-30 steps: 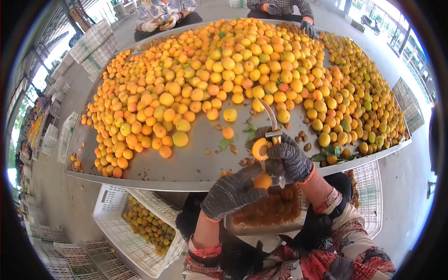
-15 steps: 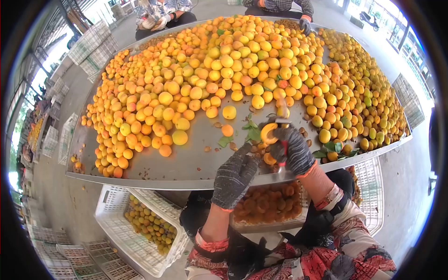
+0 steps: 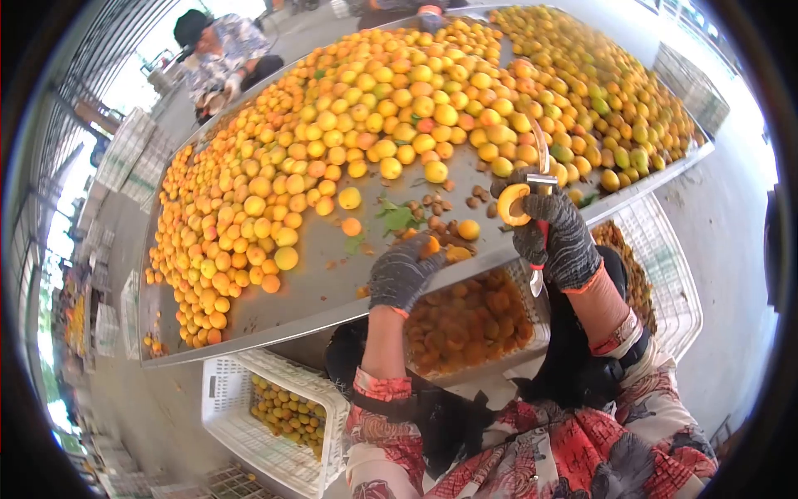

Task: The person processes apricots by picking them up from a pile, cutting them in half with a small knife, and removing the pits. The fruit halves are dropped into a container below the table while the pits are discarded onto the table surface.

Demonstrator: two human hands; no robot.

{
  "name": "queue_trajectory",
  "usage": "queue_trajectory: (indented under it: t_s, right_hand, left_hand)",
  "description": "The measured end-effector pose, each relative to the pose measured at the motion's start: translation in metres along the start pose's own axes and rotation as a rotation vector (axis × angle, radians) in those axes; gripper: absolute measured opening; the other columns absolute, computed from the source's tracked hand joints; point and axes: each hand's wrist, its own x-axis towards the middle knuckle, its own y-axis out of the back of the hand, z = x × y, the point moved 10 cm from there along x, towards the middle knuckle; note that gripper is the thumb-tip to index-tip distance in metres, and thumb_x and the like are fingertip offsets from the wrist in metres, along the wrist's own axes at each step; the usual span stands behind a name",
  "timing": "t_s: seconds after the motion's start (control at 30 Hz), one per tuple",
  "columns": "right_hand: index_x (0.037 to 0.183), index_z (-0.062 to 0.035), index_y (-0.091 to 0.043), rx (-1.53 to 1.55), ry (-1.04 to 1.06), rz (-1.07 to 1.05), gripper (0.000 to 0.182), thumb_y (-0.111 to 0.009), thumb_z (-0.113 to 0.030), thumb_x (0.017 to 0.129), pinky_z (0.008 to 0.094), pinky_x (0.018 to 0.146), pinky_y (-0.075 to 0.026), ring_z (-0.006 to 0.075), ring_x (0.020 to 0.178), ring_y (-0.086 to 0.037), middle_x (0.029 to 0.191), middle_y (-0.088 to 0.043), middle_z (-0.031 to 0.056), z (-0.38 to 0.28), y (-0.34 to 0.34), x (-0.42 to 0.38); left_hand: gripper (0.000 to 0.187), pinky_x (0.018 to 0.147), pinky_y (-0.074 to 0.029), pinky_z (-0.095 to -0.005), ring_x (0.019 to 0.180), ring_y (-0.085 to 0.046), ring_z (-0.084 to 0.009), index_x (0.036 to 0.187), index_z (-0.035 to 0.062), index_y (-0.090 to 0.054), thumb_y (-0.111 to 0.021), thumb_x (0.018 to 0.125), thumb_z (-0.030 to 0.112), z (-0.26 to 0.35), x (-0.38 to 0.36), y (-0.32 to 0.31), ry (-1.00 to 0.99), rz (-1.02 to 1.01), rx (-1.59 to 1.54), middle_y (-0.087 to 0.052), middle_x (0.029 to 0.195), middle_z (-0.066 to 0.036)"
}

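My right hand [image 3: 555, 237], in a dark striped glove, is closed around a knife [image 3: 542, 150] whose thin curved blade points up and whose red handle runs down through the palm. The same fingers hold an apricot half [image 3: 513, 205] with its hollow facing me. My left hand [image 3: 403, 270], also gloved, is at the near rim of the metal table [image 3: 307, 287], its fingers closed around an orange apricot piece [image 3: 430, 246], partly hidden. Beyond it lie loose pits [image 3: 436, 204], a green leaf [image 3: 399, 218] and a whole apricot [image 3: 469, 229].
A large heap of apricots [image 3: 332, 125] covers much of the table. Below the edge, a crate holds apricot halves [image 3: 470, 320]. White crates stand left [image 3: 224, 399] and right [image 3: 669, 283] of my legs. Another person [image 3: 218, 62] sits across the table.
The view has turned, so the table looks tilted. My hands have moved apart; the left has closed on an apricot piece near the rim. My right still holds the knife and an apricot half.
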Motion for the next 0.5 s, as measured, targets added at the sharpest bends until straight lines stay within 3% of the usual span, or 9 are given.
queue_trajectory:
  t_s: [0.07,0.2,0.27,0.37,0.5]
  right_hand:
    - [0.106,-0.0032,-0.048,-0.048,0.025,-0.004,0.034,-0.057,-0.011,0.074,0.0197,0.036,-0.039,0.0105,0.044,-0.050,0.089,-0.060,0.0129,-0.015,0.013,-0.013]
    - [0.107,-0.0033,-0.048,-0.030,0.103,0.087,0.036,-0.057,-0.012,0.074,0.0201,0.037,-0.040,0.0106,0.046,-0.052,0.093,-0.060,0.0142,-0.040,0.034,-0.048]
    - [0.108,-0.0032,-0.048,-0.007,0.109,0.034,0.036,-0.056,-0.012,0.074,0.0196,0.042,-0.043,0.0117,0.055,-0.055,0.095,-0.059,0.0134,-0.049,0.037,-0.063]
    - [0.108,-0.0028,-0.048,-0.007,0.154,0.192,0.035,-0.055,-0.010,0.074,0.0185,0.056,-0.047,0.0133,0.076,-0.057,0.097,-0.058,0.0100,-0.056,0.059,-0.086]
    - [0.107,-0.0010,-0.048,0.116,0.149,0.129,0.034,-0.055,-0.010,0.074,0.0197,0.048,-0.046,0.0125,0.063,-0.057,0.089,-0.058,0.0091,-0.060,0.060,-0.109]
  left_hand:
    - [0.046,0.083,-0.043,-0.0360,0.098,-0.056,-0.0290,0.108,0.0075,-0.058,-0.062,0.073,0.038,-0.009,0.003,-0.004,0.129,-0.039,0.028,-0.059,0.104,-0.016]
    - [0.040,0.079,-0.044,-0.0361,0.092,-0.058,-0.0294,0.102,0.0067,-0.061,-0.061,0.074,0.035,-0.012,0.007,-0.008,0.090,0.070,0.052,-0.061,0.100,-0.015]
    - [0.037,0.078,-0.044,-0.0363,0.091,-0.058,-0.0292,0.099,0.0055,-0.062,-0.061,0.075,0.033,-0.011,0.008,-0.006,0.128,0.084,0.062,-0.062,0.097,-0.016]
    - [0.032,0.077,-0.044,-0.0367,0.087,-0.059,-0.0288,0.094,0.0035,-0.064,-0.059,0.077,0.030,-0.008,0.005,-0.001,0.139,0.120,0.087,-0.062,0.092,-0.016]
    - [0.029,0.074,-0.044,-0.0372,0.083,-0.059,-0.0306,0.090,0.0025,-0.064,-0.058,0.078,0.028,0.004,-0.005,0.014,0.110,0.245,-0.030,-0.062,0.089,-0.018]
